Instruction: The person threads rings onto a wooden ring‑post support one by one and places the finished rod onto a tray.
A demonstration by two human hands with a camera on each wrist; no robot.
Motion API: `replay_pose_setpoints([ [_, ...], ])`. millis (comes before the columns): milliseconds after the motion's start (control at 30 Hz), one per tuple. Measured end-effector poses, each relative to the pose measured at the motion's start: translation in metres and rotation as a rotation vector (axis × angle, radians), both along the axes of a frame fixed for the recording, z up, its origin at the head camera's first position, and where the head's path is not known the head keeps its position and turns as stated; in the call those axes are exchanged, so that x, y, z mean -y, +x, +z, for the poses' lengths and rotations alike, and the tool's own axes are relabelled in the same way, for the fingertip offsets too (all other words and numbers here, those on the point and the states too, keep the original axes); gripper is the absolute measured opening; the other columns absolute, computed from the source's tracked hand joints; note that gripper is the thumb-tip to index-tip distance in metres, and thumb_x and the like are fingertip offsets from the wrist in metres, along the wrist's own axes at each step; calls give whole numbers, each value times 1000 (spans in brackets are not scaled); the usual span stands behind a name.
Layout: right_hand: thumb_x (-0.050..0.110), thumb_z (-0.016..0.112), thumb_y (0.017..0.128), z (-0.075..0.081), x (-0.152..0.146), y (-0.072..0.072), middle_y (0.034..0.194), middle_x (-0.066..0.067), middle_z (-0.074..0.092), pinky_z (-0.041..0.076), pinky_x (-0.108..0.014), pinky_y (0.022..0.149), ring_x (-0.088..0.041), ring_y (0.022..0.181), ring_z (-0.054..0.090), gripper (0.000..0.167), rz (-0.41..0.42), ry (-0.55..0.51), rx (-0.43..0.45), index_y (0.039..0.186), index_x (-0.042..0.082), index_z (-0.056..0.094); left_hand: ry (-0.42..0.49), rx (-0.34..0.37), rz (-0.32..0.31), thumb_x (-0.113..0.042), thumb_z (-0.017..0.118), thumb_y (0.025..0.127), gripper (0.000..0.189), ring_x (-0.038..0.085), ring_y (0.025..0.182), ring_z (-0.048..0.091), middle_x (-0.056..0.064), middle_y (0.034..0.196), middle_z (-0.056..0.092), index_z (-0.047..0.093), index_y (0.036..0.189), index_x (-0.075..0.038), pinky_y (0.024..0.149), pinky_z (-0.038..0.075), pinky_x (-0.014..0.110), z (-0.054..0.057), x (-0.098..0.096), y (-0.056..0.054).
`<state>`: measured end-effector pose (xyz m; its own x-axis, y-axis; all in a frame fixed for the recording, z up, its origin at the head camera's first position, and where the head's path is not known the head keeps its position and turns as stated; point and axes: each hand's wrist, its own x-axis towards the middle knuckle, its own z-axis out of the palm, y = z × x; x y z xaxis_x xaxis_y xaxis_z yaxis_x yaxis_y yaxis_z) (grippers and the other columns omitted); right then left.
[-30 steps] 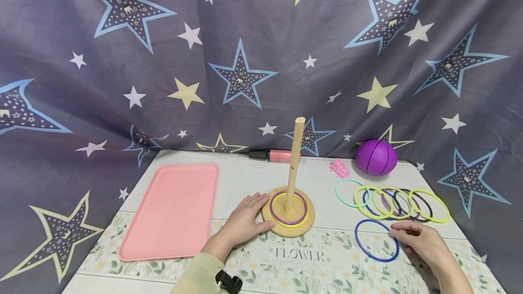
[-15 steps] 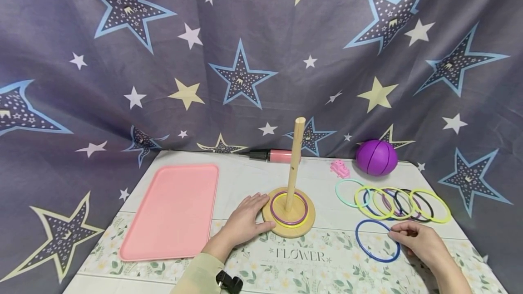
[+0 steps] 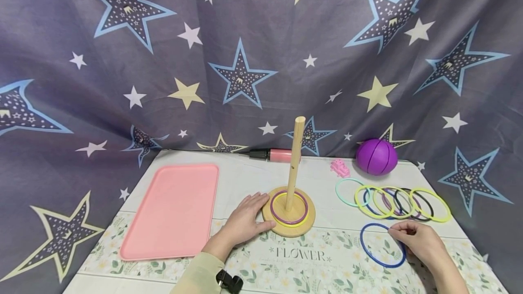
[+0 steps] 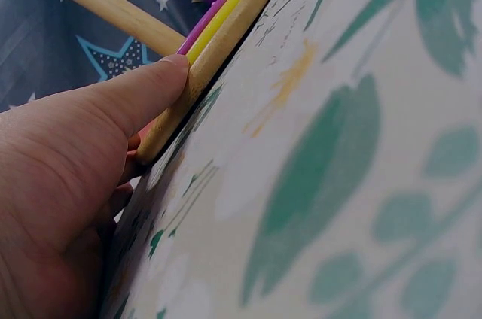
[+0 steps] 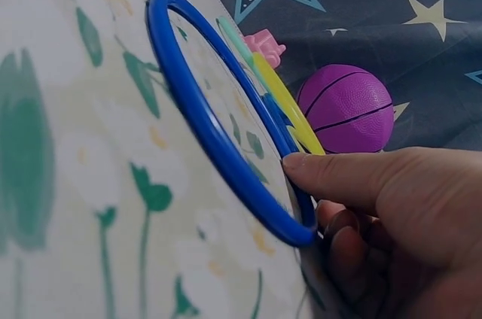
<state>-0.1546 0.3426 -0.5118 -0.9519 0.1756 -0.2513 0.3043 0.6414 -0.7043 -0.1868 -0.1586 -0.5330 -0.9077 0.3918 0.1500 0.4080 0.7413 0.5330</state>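
Note:
In the head view, my left hand (image 3: 244, 224) holds the left edge of the round base of a wooden ring-toss stand (image 3: 293, 162), thumb at the near side and fingers at the far side. A purple ring (image 3: 273, 215) and a yellow ring (image 3: 291, 226) lie around the peg on the base. My right hand (image 3: 421, 242) pinches the right side of a blue ring (image 5: 218, 150) between thumb and fingers. In the right wrist view this ring stands out at a slant over the flowered cloth; whether it touches the cloth I cannot tell.
Several overlapping rings (image 3: 445, 212) lie beyond my right hand, with a mint ring (image 3: 337, 195) at their left. Behind them are a purple ball (image 3: 376, 157) and a small pink toy (image 3: 340, 168). A pink tray (image 3: 171, 212) lies left; a pink-and-black pump (image 3: 279, 155) lies at the back.
The blue ring and my right fingers have shifted slightly, the ring moving right and nearer to me. My left hand and the stand have stayed in place.

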Motion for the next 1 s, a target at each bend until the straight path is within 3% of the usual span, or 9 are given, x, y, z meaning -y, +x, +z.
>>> replay_pose_setpoints([
  [533, 52, 75, 104, 2, 0, -2, 92, 0, 70, 46, -36, 64, -21, 78, 57, 45, 79, 159, -12, 108, 7, 79, -7, -1, 1, -50, 82, 99, 84, 33, 162, 37, 13, 167, 52, 53, 163, -4, 138, 21, 48, 0, -1, 0],
  [1000, 47, 65, 112, -2, 3, 0, 89, -5, 64, 57, -36, 53, -23, 73, 59, 50, -19, 16, -36, 125, -1, 67, 3, 5, -3, -50, 82, 99, 84, 33, 162, 37, 14, 167, 51, 52, 164, -5, 138, 20, 49, 0, 1, -1],
])
